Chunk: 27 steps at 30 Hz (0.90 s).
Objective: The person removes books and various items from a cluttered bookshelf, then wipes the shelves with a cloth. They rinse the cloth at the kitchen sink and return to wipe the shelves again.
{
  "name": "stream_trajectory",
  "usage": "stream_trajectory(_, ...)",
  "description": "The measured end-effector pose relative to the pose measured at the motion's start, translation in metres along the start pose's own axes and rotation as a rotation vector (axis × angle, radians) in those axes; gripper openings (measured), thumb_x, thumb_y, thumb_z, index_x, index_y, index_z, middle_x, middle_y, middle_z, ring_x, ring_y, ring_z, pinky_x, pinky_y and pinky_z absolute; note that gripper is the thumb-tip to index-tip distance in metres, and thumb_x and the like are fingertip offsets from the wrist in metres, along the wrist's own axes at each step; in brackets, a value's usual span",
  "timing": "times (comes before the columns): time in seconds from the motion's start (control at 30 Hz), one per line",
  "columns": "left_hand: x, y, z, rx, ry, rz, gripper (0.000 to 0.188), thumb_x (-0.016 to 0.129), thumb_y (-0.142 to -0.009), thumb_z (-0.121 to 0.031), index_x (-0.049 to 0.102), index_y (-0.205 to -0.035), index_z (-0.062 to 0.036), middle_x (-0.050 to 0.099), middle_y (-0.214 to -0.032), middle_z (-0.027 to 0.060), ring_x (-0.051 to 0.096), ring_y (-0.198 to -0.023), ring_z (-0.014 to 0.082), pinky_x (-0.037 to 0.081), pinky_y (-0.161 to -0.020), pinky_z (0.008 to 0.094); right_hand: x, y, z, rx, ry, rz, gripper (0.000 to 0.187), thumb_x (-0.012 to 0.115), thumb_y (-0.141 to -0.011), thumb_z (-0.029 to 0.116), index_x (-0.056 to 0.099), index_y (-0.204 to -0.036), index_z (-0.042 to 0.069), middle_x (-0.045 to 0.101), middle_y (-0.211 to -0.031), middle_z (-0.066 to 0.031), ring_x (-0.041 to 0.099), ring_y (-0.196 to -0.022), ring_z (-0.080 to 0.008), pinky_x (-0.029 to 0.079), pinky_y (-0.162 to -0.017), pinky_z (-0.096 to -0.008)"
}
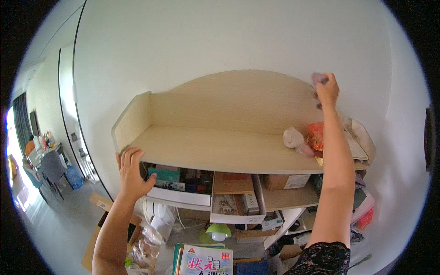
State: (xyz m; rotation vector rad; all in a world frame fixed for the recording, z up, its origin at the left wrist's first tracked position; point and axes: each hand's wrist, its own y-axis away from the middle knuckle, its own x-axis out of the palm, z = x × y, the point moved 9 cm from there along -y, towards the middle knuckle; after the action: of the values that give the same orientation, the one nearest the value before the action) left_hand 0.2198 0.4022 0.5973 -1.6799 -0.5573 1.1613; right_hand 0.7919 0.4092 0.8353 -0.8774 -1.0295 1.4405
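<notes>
My right hand (328,90) is raised at the right end of the curved back panel (229,98) of a pale wooden desk shelf. Its fingers are closed on a crumpled pinkish-grey cloth (319,78), smeared by motion, at the panel's top edge. My left hand (132,173) lies on the left front corner of the shelf board (206,144), fingers spread and holding nothing. Beneath my right forearm, a white roll (292,137) and a red plastic packet (315,135) sit on the board's right side.
Under the board, a white drawer (183,196) and a white box (238,217) hold small goods beside a brown carton (286,182). Lower down are a green lamp (219,230), stacked books (206,261) and plastic bags (146,247). Chairs (54,166) stand far left.
</notes>
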Motion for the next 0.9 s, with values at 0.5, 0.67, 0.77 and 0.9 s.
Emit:
stream_trajectory(0.5,-0.011,0.002,0.003,-0.045,-0.063,0.078,0.061,0.073,-0.068,-0.03,0.05,-0.119,-0.0063,0.048,-0.124,0.0138,0.041,-0.123,0.0329,0.011,-0.109,0.0608,0.12,0.292,0.253,-0.404,-0.26,1.314,0.039,0.062,-0.085,0.02,0.058,-0.123,0.01,0.059,-0.12,-0.0179,0.056,-0.113,-0.0318,0.043,-0.095,-0.039)
stream_trajectory(0.67,-0.005,-0.012,-0.033,0.15,0.081,0.015,0.042,0.062,-0.082,-0.035,0.056,-0.111,-0.0038,0.051,-0.119,0.016,0.047,-0.116,0.0336,0.026,-0.103,0.0574,0.129,0.271,0.293,-0.309,-0.569,1.151,0.033,0.065,-0.081,0.017,0.064,-0.113,0.012,0.065,-0.11,-0.0181,0.061,-0.105,-0.0326,0.047,-0.089,-0.0395)
stream_trajectory(0.77,0.004,-0.02,-0.036,0.182,0.125,0.071,0.035,0.059,-0.085,-0.032,0.059,-0.105,-0.0028,0.057,-0.109,0.0158,0.053,-0.107,0.0339,0.037,-0.096,0.0499,0.166,0.261,0.306,-0.238,-0.474,0.977,0.039,0.07,-0.078,0.026,0.064,-0.111,0.006,0.064,-0.111,-0.0189,0.06,-0.106,-0.0321,0.048,-0.088,-0.0396)
stream_trajectory(0.9,0.0,-0.02,-0.035,0.173,0.151,0.018,0.026,0.061,-0.084,-0.026,0.061,-0.097,-0.0035,0.061,-0.098,0.0146,0.058,-0.096,0.0335,0.043,-0.087,0.0433,0.214,0.291,0.352,-0.339,-0.322,1.104,0.048,0.073,-0.074,0.032,0.062,-0.11,0.002,0.063,-0.111,-0.0197,0.059,-0.105,-0.0349,0.047,-0.09,-0.0394)
